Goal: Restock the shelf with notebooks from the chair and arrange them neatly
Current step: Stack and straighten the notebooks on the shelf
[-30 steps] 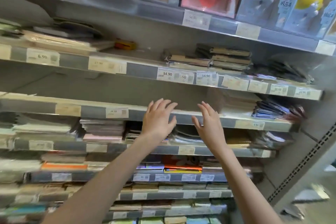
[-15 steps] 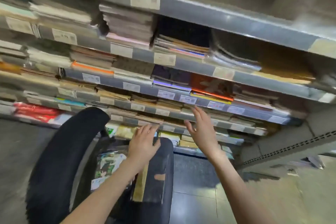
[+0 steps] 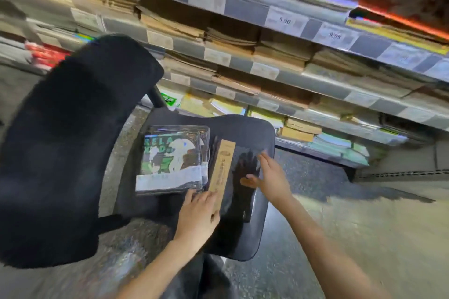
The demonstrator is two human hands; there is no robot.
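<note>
At the left of the frame stands the black chair backrest (image 3: 73,148), wide and padded, and it holds nothing. To its right, on the chair seat (image 3: 257,133), two lots of notebooks wait, so I judge the restocking is only partly done: these are not yet on the shelf. The first lot is the illustrated notebook stack (image 3: 172,160), in clear wrapping with a green and white cover, lying flat in the middle of the frame. Just beside it to the right lies the black notebook stack (image 3: 238,182) with a brown paper band along its left edge. The left hand (image 3: 198,213) rests at the near edge of this black stack, fingers reaching over the lower end of the band; whether they already grip it I cannot tell. The right hand (image 3: 269,177) is spread, fingers straight, at the right edge of the same stack and holding nothing. In the upper right run the shelves (image 3: 286,19), packed with brown and pale notebooks behind price labels; the picture is blurred there, and no free gap is clear to me. Nothing lies between the hands and the stack.
</note>
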